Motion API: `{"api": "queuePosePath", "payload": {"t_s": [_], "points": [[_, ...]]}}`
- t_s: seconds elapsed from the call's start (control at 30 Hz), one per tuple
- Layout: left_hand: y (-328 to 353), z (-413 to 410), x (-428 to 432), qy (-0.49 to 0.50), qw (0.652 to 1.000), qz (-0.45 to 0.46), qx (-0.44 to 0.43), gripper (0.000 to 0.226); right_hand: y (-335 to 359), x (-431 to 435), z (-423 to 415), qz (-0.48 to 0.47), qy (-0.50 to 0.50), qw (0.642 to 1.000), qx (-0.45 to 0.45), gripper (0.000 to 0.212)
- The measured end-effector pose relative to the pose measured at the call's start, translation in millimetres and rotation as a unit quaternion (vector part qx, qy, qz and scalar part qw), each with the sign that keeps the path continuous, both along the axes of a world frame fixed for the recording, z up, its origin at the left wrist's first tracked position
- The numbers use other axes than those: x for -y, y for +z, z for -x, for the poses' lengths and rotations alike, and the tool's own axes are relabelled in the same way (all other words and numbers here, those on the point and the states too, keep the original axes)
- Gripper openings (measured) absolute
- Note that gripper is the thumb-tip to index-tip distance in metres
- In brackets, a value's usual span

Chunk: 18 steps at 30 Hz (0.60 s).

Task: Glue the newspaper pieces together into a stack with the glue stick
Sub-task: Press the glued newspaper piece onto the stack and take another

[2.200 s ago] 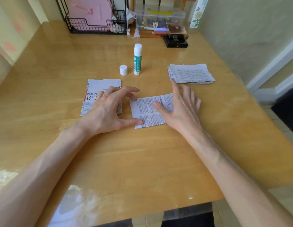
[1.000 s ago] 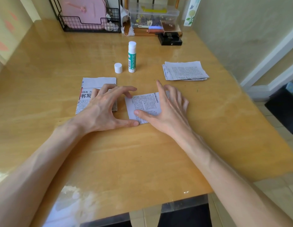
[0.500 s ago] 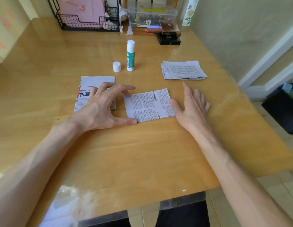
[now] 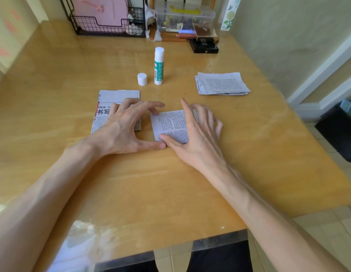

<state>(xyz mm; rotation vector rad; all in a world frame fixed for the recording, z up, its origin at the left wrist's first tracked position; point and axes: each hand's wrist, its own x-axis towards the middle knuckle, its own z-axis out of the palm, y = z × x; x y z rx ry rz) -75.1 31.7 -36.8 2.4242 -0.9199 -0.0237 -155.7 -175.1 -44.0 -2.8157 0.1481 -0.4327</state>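
Note:
A newspaper piece (image 4: 171,124) with small print lies flat in the middle of the wooden table (image 4: 170,183). My right hand (image 4: 198,132) presses on it with flat spread fingers and covers its right half. My left hand (image 4: 127,128) holds its left edge down with thumb and fingertips, arched over the table. A second newspaper piece (image 4: 111,103) with a bold headline lies to the left, partly under my left hand. The glue stick (image 4: 159,65) stands upright and uncapped behind them, its white cap (image 4: 142,79) beside it. A pile of newspaper pieces (image 4: 221,83) lies at the right.
At the table's far edge stand a black wire rack (image 4: 108,28) holding a pink item, a clear plastic box (image 4: 184,16) and a small black box (image 4: 204,47). A wall runs close along the right side. A dark bin (image 4: 339,132) sits on the floor at right.
My right hand slid left from the piece's right edge back across it, covering its right half again. My left hand stayed on the left edge. The camera shifted slightly.

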Motion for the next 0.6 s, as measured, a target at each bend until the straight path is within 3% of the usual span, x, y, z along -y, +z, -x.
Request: {"api": "queuePosePath", "payload": {"t_s": [0.23,0.6], "points": [[-0.3,-0.5,-0.1,0.0,1.0,-0.01,0.0,0.099,9.2,28.1,6.3,-0.062,-0.019,0.996,-0.057,0.122],[0.1,-0.3,-2.0,-0.001,1.0,-0.005,-0.004,0.097,20.2,70.7,13.2,-0.128,-0.066,0.985,-0.097,0.108]]}}
